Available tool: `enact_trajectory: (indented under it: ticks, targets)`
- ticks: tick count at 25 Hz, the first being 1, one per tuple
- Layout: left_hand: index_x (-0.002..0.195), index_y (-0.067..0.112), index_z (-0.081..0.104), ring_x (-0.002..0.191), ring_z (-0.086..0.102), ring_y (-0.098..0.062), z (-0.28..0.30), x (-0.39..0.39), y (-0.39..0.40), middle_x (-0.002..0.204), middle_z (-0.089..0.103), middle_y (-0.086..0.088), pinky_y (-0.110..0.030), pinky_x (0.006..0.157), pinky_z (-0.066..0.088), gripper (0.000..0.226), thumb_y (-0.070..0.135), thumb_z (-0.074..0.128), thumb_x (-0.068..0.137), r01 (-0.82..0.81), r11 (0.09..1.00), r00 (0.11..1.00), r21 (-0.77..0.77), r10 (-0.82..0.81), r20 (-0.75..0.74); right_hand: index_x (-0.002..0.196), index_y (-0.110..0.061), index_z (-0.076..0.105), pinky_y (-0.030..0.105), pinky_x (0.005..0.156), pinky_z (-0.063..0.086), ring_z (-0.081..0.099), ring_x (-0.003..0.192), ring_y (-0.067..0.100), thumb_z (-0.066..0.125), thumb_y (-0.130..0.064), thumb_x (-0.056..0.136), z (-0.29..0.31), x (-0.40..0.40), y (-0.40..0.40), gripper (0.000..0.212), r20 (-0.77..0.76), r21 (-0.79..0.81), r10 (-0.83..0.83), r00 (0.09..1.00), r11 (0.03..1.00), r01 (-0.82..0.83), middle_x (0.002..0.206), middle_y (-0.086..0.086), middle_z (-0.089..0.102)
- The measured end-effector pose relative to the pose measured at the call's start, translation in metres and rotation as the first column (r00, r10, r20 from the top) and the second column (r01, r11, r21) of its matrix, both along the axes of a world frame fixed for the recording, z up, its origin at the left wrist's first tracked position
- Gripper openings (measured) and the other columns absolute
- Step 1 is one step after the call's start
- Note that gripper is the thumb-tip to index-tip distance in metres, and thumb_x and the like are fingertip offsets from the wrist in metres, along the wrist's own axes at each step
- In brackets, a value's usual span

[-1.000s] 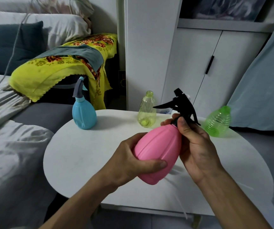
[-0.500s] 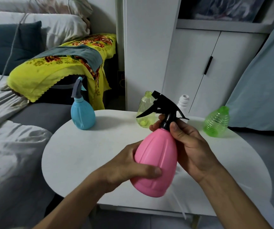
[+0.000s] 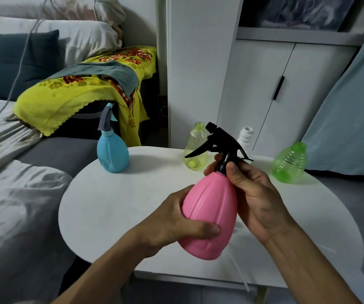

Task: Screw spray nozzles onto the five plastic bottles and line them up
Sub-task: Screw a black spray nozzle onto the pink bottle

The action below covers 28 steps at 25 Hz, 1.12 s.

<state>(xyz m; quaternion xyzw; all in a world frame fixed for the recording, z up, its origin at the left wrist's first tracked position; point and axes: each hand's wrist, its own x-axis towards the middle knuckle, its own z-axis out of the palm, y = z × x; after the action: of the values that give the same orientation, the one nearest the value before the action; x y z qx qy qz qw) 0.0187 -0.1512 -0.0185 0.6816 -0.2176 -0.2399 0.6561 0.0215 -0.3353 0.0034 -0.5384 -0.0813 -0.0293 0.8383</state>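
A pink bottle (image 3: 209, 211) is held above the round white table (image 3: 110, 207), nearly upright. My left hand (image 3: 172, 229) wraps around its lower body. My right hand (image 3: 251, 194) grips the collar of the black spray nozzle (image 3: 220, 143) that sits on the bottle's neck. At the table's far left stands a blue bottle (image 3: 112, 153) with a grey-blue nozzle on it. A pale yellow bottle (image 3: 195, 148), a white bottle (image 3: 245, 137) and a green ribbed bottle (image 3: 289, 164) stand along the far edge with bare necks.
A bed with grey sheets (image 3: 12, 205) lies to the left. A yellow floral cloth (image 3: 84, 91) drapes over furniture behind the table. A white cabinet (image 3: 264, 95) stands at the back, a light blue fabric (image 3: 352, 117) at the right.
The pink bottle has swung from tilted right to nearly upright and come lower. The nozzle has turned, its trigger pointing left, uncovering the white bottle behind.
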Motion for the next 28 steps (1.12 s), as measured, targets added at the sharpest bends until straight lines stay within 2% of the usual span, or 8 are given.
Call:
enact_trajectory:
  ticks: [2,4,6,9,14,21,25,28]
  targets:
    - [0.133,0.038,0.048,0.112,0.062,-0.023,-0.002,0.002,0.000,0.128,0.059,0.002,-0.039,0.084,0.060,0.085,0.044,0.085,0.057,-0.109,0.993,0.984,0.047,0.102,0.145,0.096,-0.015,0.077,0.032,0.086,0.053,0.068,0.096,0.021,0.072,-0.028,0.082,-0.002,0.002,0.001,0.020,0.027,-0.007,-0.153,0.988,0.988,0.153,0.096,0.007,0.076]
    - [0.143,0.036,0.035,0.121,0.053,-0.015,-0.008,0.005,-0.005,0.142,0.046,0.007,-0.032,0.093,0.055,0.099,0.058,0.082,0.058,-0.329,0.913,0.842,0.239,0.169,0.512,0.092,-0.022,0.077,0.027,0.083,0.052,0.069,0.094,0.014,0.076,-0.030,0.076,-0.007,0.001,0.008,0.019,0.066,-0.091,-0.395,0.916,0.912,0.400,0.094,-0.001,0.078]
    - [0.148,0.030,0.027,0.124,0.047,-0.011,-0.014,-0.001,-0.017,0.147,0.041,0.008,-0.029,0.096,0.051,0.109,0.067,0.079,0.058,-0.471,0.843,0.703,0.260,0.180,0.688,0.094,-0.025,0.076,0.025,0.078,0.054,0.072,0.092,0.011,0.081,-0.037,0.070,-0.013,-0.005,0.025,0.027,0.107,-0.169,-0.500,0.860,0.843,0.511,0.095,-0.005,0.078]
    - [0.144,0.031,0.033,0.116,0.052,-0.009,-0.016,-0.001,-0.023,0.139,0.048,0.010,-0.029,0.093,0.054,0.103,0.069,0.075,0.058,-0.563,0.810,0.685,0.165,0.346,0.641,0.101,-0.025,0.073,0.024,0.079,0.058,0.072,0.093,0.008,0.082,-0.052,0.065,-0.013,-0.007,0.036,0.045,0.182,-0.293,-0.472,0.863,0.811,0.506,0.098,-0.010,0.077]
    - [0.137,0.036,0.037,0.111,0.057,-0.007,-0.016,0.011,-0.009,0.129,0.050,0.019,-0.017,0.082,0.057,0.096,0.058,0.085,0.057,-0.520,0.850,0.701,0.087,0.366,0.612,0.110,-0.030,0.071,0.038,0.096,0.054,0.067,0.109,0.013,0.078,-0.039,0.075,-0.004,-0.004,0.018,0.036,0.092,-0.370,-0.172,0.981,0.909,0.194,0.113,-0.006,0.075]
    - [0.133,0.040,0.039,0.098,0.059,-0.006,-0.020,0.099,0.033,0.120,0.049,0.017,-0.013,0.057,0.055,0.089,0.029,0.089,0.060,-0.593,0.804,0.744,0.038,0.530,0.407,0.121,-0.037,0.062,0.039,0.104,0.046,0.054,0.119,0.001,0.070,-0.027,0.089,-0.015,-0.005,0.016,0.035,-0.016,-0.668,-0.164,0.986,0.736,0.111,0.124,-0.021,0.064]
    - [0.140,0.035,0.039,0.111,0.053,-0.018,-0.039,0.154,0.060,0.132,0.049,0.000,-0.038,0.082,0.057,0.095,0.029,0.088,0.059,-0.623,0.763,0.758,0.171,0.537,0.369,0.122,-0.035,0.062,0.015,0.089,0.042,0.051,0.108,-0.002,0.062,-0.035,0.091,-0.019,-0.007,0.016,0.031,0.199,-0.892,-0.112,0.973,0.390,0.228,0.115,-0.024,0.060]
    - [0.141,0.034,0.040,0.112,0.052,-0.021,-0.054,0.177,0.066,0.130,0.050,0.000,-0.043,0.083,0.056,0.096,0.029,0.089,0.059,-0.626,0.760,0.767,0.174,0.561,0.313,0.117,-0.034,0.063,0.022,0.082,0.043,0.052,0.101,0.004,0.059,-0.036,0.091,-0.018,-0.005,0.015,0.026,0.307,-0.931,-0.042,0.951,0.195,0.309,0.109,-0.020,0.066]
